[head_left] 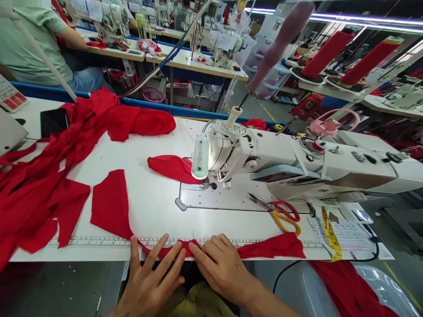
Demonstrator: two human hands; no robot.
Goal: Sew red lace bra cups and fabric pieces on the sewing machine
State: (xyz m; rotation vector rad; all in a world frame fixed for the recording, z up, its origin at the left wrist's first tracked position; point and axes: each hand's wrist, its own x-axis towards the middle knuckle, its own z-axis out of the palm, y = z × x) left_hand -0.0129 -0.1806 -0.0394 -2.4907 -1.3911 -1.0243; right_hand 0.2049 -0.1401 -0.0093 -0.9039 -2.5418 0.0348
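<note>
My left hand (150,277) lies at the table's front edge with fingers stretched out flat on a strip of red fabric (274,246). My right hand (220,264) rests beside it, fingertips pressing the same strip where it crosses the printed ruler. The strip runs from a red triangular piece (110,204) on the left to a wider end on the right. Behind the hands stands a white sewing machine (297,163), with another red piece (172,167) lying at its needle.
Scissors with red and yellow handles (280,211) and a yellow tape measure (330,235) lie right of the needle plate. A heap of red fabric (42,185) covers the left of the table. Red thread cones (325,53) stand behind. A person in green (29,44) sits at the back left.
</note>
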